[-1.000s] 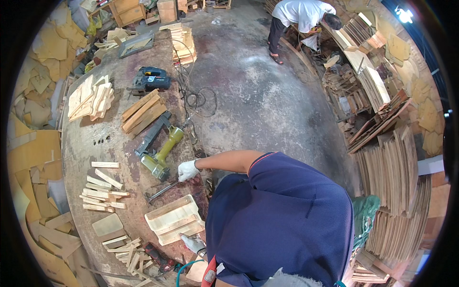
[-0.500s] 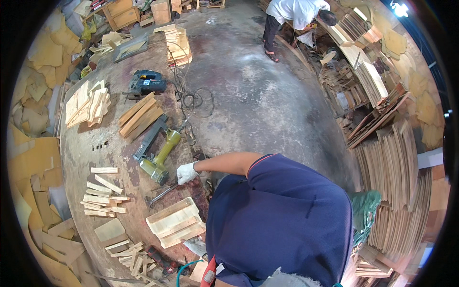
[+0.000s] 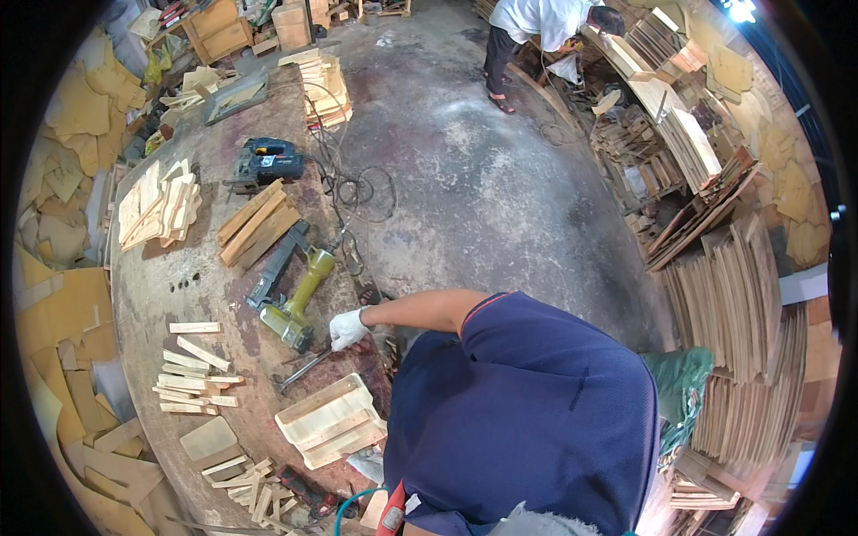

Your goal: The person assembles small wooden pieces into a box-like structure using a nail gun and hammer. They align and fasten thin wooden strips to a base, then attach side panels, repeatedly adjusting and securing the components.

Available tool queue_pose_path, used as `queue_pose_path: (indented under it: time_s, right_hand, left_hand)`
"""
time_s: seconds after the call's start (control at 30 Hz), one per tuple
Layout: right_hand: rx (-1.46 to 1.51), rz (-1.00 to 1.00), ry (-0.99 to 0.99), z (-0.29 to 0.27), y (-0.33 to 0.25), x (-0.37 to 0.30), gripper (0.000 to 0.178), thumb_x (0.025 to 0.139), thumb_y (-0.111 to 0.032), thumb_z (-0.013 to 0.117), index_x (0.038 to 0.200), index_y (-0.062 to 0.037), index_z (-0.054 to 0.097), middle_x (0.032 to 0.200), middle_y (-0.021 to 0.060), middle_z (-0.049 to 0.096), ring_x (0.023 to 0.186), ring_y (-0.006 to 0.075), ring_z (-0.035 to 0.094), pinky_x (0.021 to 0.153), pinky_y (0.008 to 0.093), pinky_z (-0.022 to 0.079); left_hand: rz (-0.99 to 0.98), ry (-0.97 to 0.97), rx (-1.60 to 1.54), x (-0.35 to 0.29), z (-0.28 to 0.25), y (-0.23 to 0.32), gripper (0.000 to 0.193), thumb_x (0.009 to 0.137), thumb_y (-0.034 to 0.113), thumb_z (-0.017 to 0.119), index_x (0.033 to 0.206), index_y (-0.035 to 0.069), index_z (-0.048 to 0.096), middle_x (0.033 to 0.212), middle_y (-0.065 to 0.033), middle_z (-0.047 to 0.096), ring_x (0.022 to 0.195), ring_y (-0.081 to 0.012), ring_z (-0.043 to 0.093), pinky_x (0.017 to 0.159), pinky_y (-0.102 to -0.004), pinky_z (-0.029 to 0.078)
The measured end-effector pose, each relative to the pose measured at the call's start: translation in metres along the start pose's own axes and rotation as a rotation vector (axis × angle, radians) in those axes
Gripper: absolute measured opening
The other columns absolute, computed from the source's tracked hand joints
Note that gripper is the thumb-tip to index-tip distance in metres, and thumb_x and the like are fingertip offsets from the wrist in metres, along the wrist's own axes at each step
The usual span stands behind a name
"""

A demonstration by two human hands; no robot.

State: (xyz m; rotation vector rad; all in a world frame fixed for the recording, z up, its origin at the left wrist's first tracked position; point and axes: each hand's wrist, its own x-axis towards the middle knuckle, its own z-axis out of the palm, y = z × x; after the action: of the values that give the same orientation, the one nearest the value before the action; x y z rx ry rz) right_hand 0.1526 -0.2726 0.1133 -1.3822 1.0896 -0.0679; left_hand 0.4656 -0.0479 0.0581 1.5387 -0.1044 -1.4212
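Note:
My right hand (image 3: 348, 330), in a white glove, is closed on the end of a slim metal rod-like tool (image 3: 304, 371), whose far tip lies low over the bench. Just below it is a pale wooden panel with raised strips (image 3: 331, 420). Near the panel's lower right corner is my left hand (image 3: 368, 464), also gloved and mostly hidden by my navy shirt, so its fingers cannot be made out. A yellow-green nail gun (image 3: 299, 304) lies beside my right hand, apart from it.
Small wood strips (image 3: 192, 380) and shaped boards (image 3: 161, 205) lie on the bench (image 3: 192, 299). Farther up are wooden slats (image 3: 259, 223), a jigsaw (image 3: 265, 163) and tangled cables (image 3: 357, 192). A person in a white shirt (image 3: 541, 22) bends at the far right, near stacked panels (image 3: 728, 304).
The view has shifted slightly, so the bench's contents sit a little differently in the picture. My right hand keeps its grip on the metal tool, almost unmoved.

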Motion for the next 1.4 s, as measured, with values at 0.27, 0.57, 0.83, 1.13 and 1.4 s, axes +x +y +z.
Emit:
queue_pose_path:
  time_s: [0.27,0.57,0.83,1.13,1.4]
  right_hand:
    - [-0.004,-0.002,-0.014,0.0,0.005,0.006,0.04,0.099,-0.031,0.055,0.084,0.0033,0.069,0.069,0.0113,0.073,0.055,0.0224,0.072,0.051,0.0338,0.059]
    - [-0.065,-0.03,-0.003,-0.002,0.003,0.004,0.04,0.096,-0.033,0.053,0.086,0.0014,0.071,0.07,0.0109,0.073,0.055,0.0225,0.072,0.048,0.0345,0.059]
    - [-0.017,-0.002,-0.045,-0.003,0.007,0.008,0.04,0.099,-0.036,0.056,0.093,-0.0002,0.072,0.068,0.0095,0.072,0.052,0.019,0.07,0.047,0.034,0.059]
    - [0.073,0.089,0.012,0.001,-0.007,0.001,0.037,0.099,-0.036,0.06,0.096,-0.0018,0.073,0.064,0.0105,0.069,0.048,0.0178,0.066,0.042,0.0309,0.049]
    - [-0.309,-0.157,0.322,0.013,0.001,0.013,0.043,0.094,-0.042,0.067,0.087,0.0001,0.07,0.067,0.0173,0.068,0.058,0.0275,0.068,0.057,0.0417,0.053]
  left_hand:
    - [0.002,0.005,-0.019,0.001,-0.001,-0.005,0.034,0.103,0.047,0.055,0.117,0.016,0.059,0.082,0.0003,0.058,0.08,-0.0151,0.057,0.077,-0.0394,0.049]
    - [0.021,0.001,-0.067,0.005,-0.011,-0.014,0.03,0.103,0.046,0.055,0.109,0.017,0.062,0.077,0.0013,0.057,0.074,-0.0139,0.057,0.074,-0.039,0.05]
    - [0.052,-0.039,-0.207,-0.001,-0.039,-0.026,0.03,0.102,0.042,0.059,0.081,0.021,0.056,0.061,0.0063,0.046,0.056,-0.0092,0.047,0.056,-0.0346,0.047]
    - [0.183,0.151,-0.24,-0.021,-0.005,-0.021,0.034,0.101,0.035,0.063,0.073,0.018,0.052,0.057,0.0081,0.042,0.045,-0.005,0.038,0.039,-0.0247,0.033]
    - [0.296,0.395,-0.092,-0.018,0.012,-0.025,0.038,0.099,0.033,0.065,0.069,0.011,0.059,0.062,0.0062,0.048,0.053,-0.0057,0.04,0.046,-0.029,0.03]
